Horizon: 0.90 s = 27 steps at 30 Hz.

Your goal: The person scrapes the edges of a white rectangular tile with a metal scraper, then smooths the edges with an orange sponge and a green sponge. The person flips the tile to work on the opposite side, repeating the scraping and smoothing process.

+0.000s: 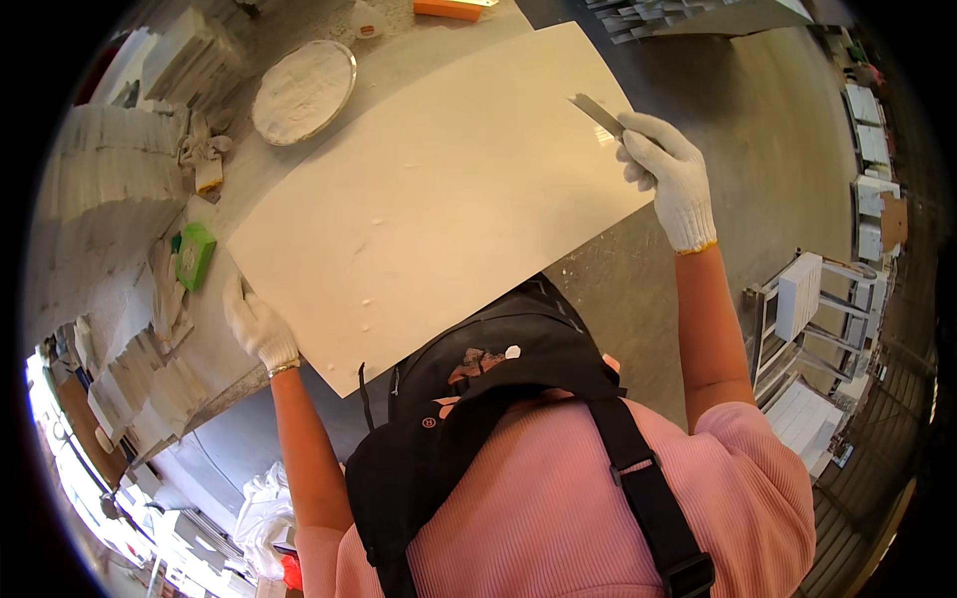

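Observation:
A large pale sheet [439,189] with a smooth face lies across the work table in front of me, its near edge close to my body. A few small white flecks sit on its left part. My right hand [670,169], in a white knitted glove, is raised over the sheet's right edge. Its fingers are closed around a flat grey blade-like tool [595,112], tip pointing up and left. In a matching glove, my left hand [261,327] rests against the sheet's left edge near the near corner, fingers stretched along it; the fingertips are partly unclear.
A round basin of white powder [304,93] stands beyond the sheet, near a white bottle [368,20] and an orange object [449,9]. Leftward are stacked pale sheets [110,159] and a green box [195,256]. A metal rack [809,299] stands right. A black bag [478,349] hangs at my front.

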### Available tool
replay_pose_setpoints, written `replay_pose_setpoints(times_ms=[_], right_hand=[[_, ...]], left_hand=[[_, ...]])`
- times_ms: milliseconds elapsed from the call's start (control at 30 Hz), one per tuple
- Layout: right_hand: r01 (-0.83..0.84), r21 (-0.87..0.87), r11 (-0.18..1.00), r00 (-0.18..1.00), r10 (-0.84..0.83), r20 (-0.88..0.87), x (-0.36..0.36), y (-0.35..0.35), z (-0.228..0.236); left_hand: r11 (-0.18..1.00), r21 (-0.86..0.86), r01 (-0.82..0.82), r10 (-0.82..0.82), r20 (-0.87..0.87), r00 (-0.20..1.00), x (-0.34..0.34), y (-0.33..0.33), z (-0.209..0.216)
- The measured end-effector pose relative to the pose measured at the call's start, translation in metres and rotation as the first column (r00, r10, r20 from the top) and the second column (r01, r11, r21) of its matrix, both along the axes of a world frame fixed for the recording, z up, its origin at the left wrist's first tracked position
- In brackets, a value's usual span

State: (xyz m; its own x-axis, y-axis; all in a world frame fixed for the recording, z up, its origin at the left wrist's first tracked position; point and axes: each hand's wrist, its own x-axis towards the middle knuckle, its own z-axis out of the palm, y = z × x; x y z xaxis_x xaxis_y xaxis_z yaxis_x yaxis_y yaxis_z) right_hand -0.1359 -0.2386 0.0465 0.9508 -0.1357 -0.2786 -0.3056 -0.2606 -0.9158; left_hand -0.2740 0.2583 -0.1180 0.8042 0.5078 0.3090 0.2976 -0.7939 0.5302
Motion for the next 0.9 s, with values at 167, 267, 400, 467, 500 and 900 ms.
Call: replay_pose_setpoints(times_ms=[167,267,400,467,500,900], right_hand=[[0.179,0.011,0.984,0.983,-0.178,-0.036,-0.063,-0.047,-0.019],[0.267,0.027,0.963,0.961,-0.264,-0.079,-0.090,-0.060,-0.024],[0.324,0.036,0.945,0.944,-0.320,-0.081,-0.112,-0.071,-0.033],[0.341,0.052,0.939,0.938,-0.336,-0.081,-0.116,-0.077,-0.035],[0.344,0.066,0.937,0.938,-0.339,-0.077,-0.113,-0.078,-0.033],[0.306,0.113,0.945,0.951,-0.298,-0.079,-0.107,-0.079,-0.040]], left_hand=[[1.000,0.005,-0.002,0.002,-0.007,1.000,0.002,0.001,0.002],[1.000,-0.003,-0.006,0.006,0.022,1.000,0.001,-0.003,0.003],[1.000,-0.005,0.015,-0.015,-0.048,0.999,0.004,0.002,0.004],[0.999,-0.051,-0.005,0.000,-0.081,0.997,0.007,-0.003,0.006],[1.000,-0.020,-0.001,0.000,-0.056,0.998,0.007,-0.001,0.001],[0.999,0.020,-0.036,0.038,-0.058,0.998,0.002,-0.002,0.002]])
